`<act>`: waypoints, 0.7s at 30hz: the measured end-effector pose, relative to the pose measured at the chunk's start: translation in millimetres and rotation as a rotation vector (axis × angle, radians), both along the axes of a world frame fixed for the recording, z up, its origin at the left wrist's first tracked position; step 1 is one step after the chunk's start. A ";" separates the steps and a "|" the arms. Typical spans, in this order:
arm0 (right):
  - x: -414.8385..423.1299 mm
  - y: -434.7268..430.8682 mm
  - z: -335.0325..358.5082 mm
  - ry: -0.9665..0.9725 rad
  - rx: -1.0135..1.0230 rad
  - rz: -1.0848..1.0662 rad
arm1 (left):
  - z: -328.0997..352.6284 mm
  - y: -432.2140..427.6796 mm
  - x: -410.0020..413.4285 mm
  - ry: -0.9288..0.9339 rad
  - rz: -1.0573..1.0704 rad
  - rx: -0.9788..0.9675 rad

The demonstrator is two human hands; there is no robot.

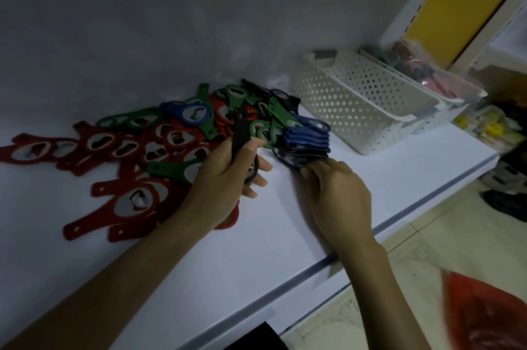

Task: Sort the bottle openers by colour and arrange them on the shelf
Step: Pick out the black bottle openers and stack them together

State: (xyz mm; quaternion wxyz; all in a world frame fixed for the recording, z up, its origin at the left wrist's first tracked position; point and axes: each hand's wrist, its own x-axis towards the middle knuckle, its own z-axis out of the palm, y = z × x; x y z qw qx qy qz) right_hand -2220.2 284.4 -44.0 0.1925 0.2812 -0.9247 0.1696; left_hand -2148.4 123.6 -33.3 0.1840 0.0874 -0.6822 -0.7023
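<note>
A mixed heap of bottle openers lies on the white shelf (285, 224): red ones (99, 144) spread to the left, green ones (205, 118) and a blue one (185, 114) further back. My left hand (228, 181) grips a black opener (241, 133) by its middle, handle pointing up. A neat stack of blue and black openers (306, 141) stands to the right of the heap. My right hand (336, 190) rests at the near side of this stack, fingertips curled against its lowest openers.
Two white perforated baskets (356, 104) stand at the back right, the far one (445, 95) holding wrapped goods. The shelf's front edge (370, 235) runs diagonally to the right. Below it are a tiled floor, a red bag (484, 312) and dark shoes (504, 201).
</note>
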 end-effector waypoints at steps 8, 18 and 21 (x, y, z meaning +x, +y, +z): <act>5.8 -13.6 14.6 -0.571 -0.994 0.244 | 3.4 -6.7 -2.4 -0.089 -0.049 0.171; 11.4 -32.8 26.7 -0.859 -1.030 0.471 | -3.1 -8.9 1.2 -0.079 -0.187 -0.226; 7.1 -24.6 18.8 -0.724 -0.985 0.277 | 0.5 -8.0 3.8 -0.108 -0.240 -0.067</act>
